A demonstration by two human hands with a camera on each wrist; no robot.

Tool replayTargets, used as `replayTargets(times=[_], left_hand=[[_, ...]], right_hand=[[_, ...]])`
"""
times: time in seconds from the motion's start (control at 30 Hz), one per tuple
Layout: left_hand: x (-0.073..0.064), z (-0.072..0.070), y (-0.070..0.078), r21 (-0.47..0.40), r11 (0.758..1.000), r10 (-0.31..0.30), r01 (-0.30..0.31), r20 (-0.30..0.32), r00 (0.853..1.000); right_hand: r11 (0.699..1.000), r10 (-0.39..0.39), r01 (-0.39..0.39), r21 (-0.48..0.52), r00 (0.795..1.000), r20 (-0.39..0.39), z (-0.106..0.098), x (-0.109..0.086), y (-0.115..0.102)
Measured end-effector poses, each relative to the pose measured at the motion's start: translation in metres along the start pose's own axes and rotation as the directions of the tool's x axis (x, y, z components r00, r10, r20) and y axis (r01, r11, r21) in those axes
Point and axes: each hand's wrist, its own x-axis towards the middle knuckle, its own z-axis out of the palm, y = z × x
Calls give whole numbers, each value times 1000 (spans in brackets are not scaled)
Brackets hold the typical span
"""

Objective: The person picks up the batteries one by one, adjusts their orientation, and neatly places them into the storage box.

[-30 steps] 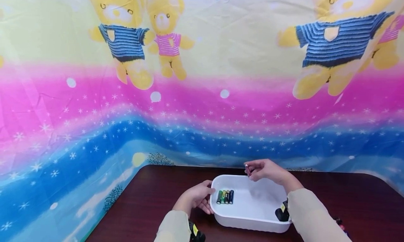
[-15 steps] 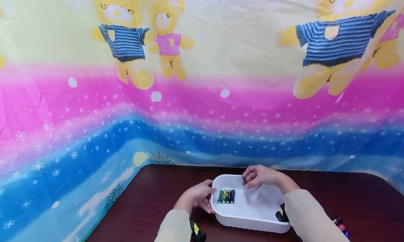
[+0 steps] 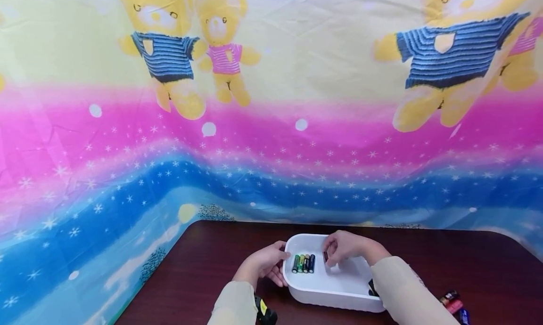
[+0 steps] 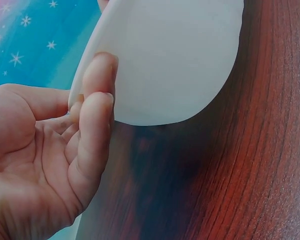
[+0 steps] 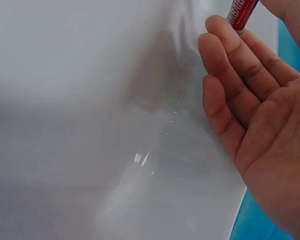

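Observation:
A white plastic tub (image 3: 335, 301) stands on the table. My left hand (image 3: 265, 264) grips its left end, thumb over the rim and fingers against the outer wall; the left wrist view shows the fingers at the tub wall (image 4: 180, 65). My right hand (image 3: 349, 248) reaches inside the tub and pinches a red battery (image 5: 241, 14) between thumb and fingers, low over the floor. To the left, several batteries (image 3: 303, 264) in green, yellow and black lie side by side in a row on the tub's floor.
Loose batteries, among them a red one (image 3: 455, 307) and a blue one (image 3: 464, 316), lie on the dark brown table (image 3: 199, 264) beside my right sleeve (image 3: 403, 282). A cloth printed with teddy bears (image 3: 297, 150) hangs behind the table.
My right hand has come down from above the far rim into the tub with the red battery. More of the loose batteries at the right now shows. The left hand stays put.

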Motion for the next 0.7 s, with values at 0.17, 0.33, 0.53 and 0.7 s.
replayTargets(times=[0.17,0.33,0.53,0.7], left_hand=[[1,-2,-2,-9,1000,-1,1,7,1000],[3,-3,-6,-30,1000,-5,5,10,1000],[5,-3,-9,-51,999,1,0,22,1000],[5,-3,-8,-50,999,3,-2,23,1000]], right_hand=[[996,-2,0,-90,1000,-30,7,5,3],[996,-20,19,-90,1000,-11,11,7,4],[996,-42,43,-73,999,13,13,7,5],[998,-56,57,-36,998,31,15,9,5]])
